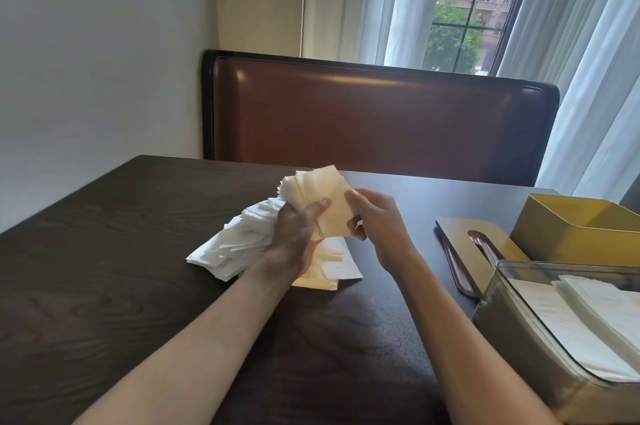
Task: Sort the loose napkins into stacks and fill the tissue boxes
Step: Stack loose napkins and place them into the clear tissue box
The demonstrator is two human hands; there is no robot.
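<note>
Head view: left hand (298, 234) and right hand (374, 220) both grip napkin stack (322, 196); square edges before boxing, don't crumple.

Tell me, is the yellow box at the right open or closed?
Open: the yellow box has no lid on; its slotted lid lies flat on the table beside it.

A cream napkin stack (320, 198) stands upright above loose white napkins (235, 244); the clear box (540, 331) holds napkins, the yellow box (575, 234) is open.
</note>
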